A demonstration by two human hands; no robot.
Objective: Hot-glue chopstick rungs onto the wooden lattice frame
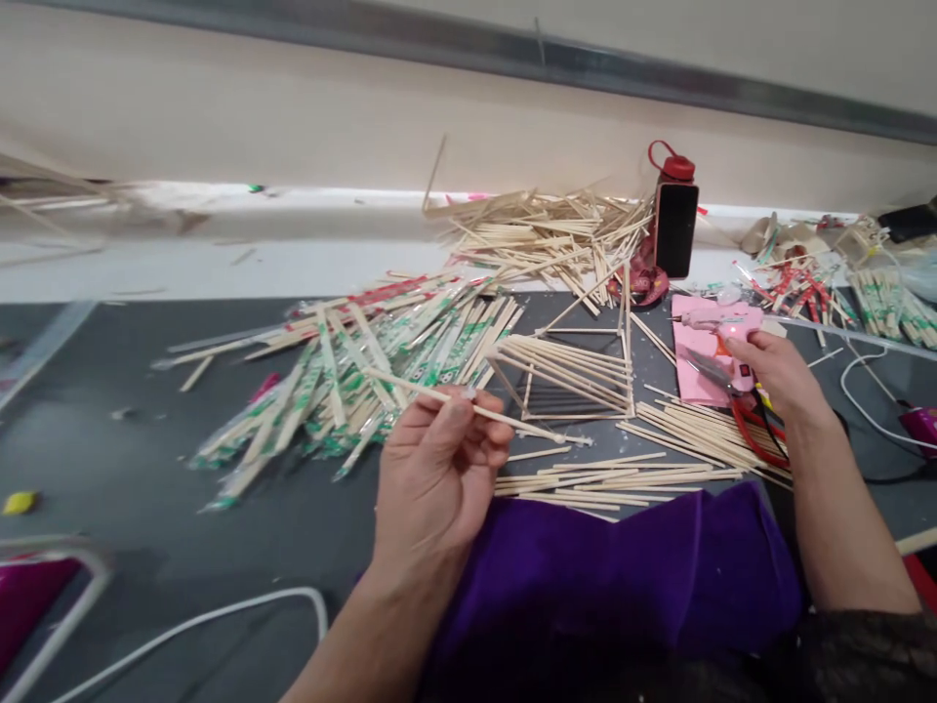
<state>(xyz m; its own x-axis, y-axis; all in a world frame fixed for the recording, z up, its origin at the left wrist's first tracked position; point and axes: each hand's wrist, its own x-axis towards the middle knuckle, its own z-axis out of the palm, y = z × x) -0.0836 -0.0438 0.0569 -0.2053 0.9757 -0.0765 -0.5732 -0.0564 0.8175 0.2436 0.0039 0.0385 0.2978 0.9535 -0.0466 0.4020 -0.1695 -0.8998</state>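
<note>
Now, wooden stick (468, 405) between fingers (483, 439) of left hand (435, 478).

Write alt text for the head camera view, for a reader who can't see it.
A person's left hand pinches a bamboo stick above a grey table while the right hand holds a pink glue gun. Between them lies a frame of sticks, with wrapped chopsticks heaped beyond the left hand and a purple cloth in front.
</note>
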